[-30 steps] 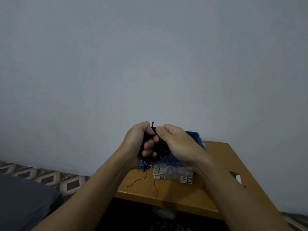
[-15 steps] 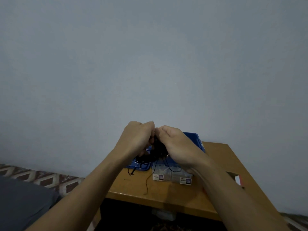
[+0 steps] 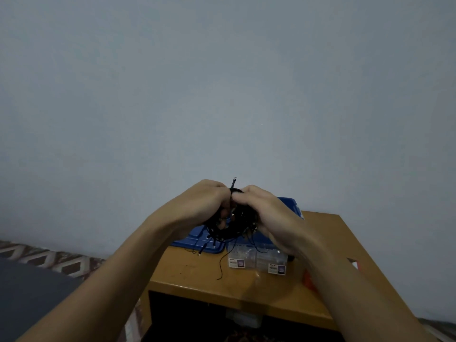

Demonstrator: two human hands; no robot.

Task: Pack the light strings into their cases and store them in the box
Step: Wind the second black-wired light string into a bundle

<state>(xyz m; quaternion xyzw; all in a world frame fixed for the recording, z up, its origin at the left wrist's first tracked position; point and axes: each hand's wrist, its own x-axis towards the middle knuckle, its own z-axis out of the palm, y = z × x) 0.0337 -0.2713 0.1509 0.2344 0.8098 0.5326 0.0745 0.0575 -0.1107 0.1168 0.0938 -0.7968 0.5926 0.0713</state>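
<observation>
While the coiled light string (image 3: 232, 225) is gripped by the left hand (image 3: 199, 206) and right hand (image 3: 267, 214) above the cases (image 3: 256, 260), its dangling tail (image 3: 220, 270) is judged liable to be snagged there and loops pulled loose.

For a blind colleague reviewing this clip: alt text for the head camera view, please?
The left hand and right hand grip a tangled bundle of black light string above a wooden table, loose ends dangling. Beneath lie a blue box and clear labelled cases, before a plain grey wall.
</observation>
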